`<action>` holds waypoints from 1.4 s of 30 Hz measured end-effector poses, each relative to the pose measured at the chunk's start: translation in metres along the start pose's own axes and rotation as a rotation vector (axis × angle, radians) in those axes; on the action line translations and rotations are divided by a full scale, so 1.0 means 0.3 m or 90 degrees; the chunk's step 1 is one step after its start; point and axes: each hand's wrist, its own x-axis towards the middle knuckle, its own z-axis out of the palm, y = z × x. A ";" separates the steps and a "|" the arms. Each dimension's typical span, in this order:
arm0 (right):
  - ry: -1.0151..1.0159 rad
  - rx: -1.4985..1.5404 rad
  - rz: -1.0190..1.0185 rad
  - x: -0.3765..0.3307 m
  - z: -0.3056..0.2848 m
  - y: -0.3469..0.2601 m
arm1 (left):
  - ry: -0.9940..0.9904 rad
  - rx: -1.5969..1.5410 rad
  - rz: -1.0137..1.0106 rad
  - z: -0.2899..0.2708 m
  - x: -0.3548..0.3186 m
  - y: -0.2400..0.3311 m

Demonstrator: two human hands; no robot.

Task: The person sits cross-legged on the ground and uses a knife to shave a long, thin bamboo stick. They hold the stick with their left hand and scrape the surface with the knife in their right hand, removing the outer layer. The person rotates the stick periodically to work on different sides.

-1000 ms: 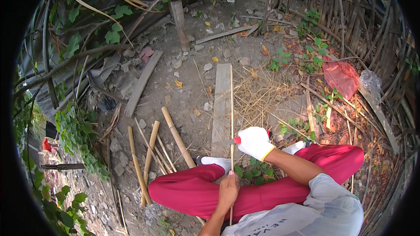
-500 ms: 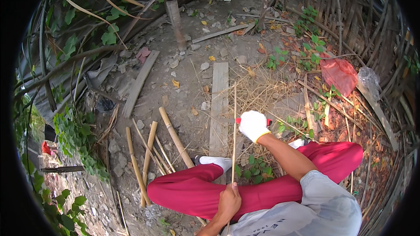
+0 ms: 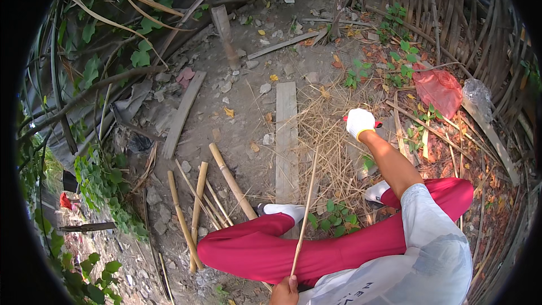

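My bare left hand (image 3: 284, 292) is closed around the lower end of a thin bamboo strip (image 3: 305, 214), low in the view by my lap. The strip slants up and slightly right, across my red trousers, to a tip above the straw. Out to the right, my right hand (image 3: 360, 123), in a white glove, grips a red-handled knife (image 3: 379, 124). Red handle shows on both sides of the fist; the blade cannot be made out now. The knife is apart from the strip. Beneath it lie dry shavings (image 3: 324, 130) on the ground.
Several bamboo pieces (image 3: 230, 179) lie left of my legs. A flat board (image 3: 286, 141) runs ahead of my foot, with another plank (image 3: 184, 114) farther left. A red plastic bag (image 3: 438, 90) lies at right near a stick fence (image 3: 451, 22). A wooden stake (image 3: 225, 36) stands at the back.
My right hand has swung up and right with the knife, away from the strip. My left hand has drawn down toward me, and the strip's tip is lower and tilted right.
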 end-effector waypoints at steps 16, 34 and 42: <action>-0.174 0.241 -0.271 -0.484 -0.383 -0.314 | -0.250 -1.179 -0.226 -0.430 0.299 0.208; -0.200 0.146 -0.321 -0.552 -0.225 -0.476 | 0.108 -0.365 -0.130 -0.363 0.306 0.329; -0.103 0.125 -0.086 -0.224 -0.089 -0.229 | -0.024 -0.243 -0.146 -0.293 0.097 0.340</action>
